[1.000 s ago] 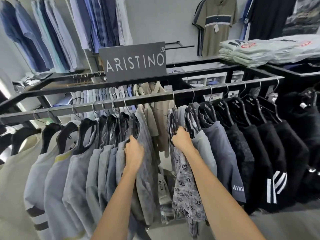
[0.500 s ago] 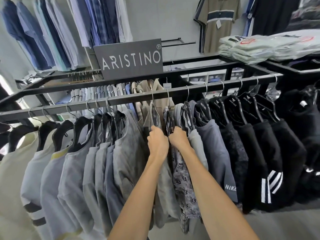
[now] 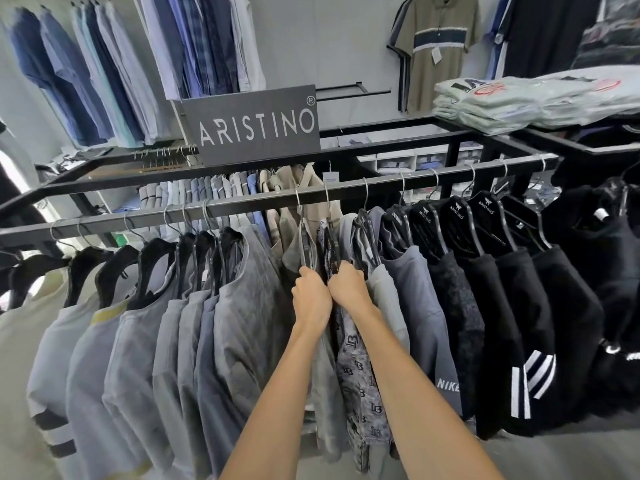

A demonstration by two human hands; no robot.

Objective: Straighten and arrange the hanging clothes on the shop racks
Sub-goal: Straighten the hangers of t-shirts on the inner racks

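Both hands, left (image 3: 310, 299) and right (image 3: 349, 285), were side by side (knuckles touching), each closed around a hanging garment mid-rail (image 3: 242, 206), the right on the patterned shirt (image 3: 356, 368).

Head view looks forward and down, close over the rack rail (image 3: 242, 206).

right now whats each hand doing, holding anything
Left hand: closed on the grey shirt at its hanger.
Right hand: closed on the patterned shirt beside it.
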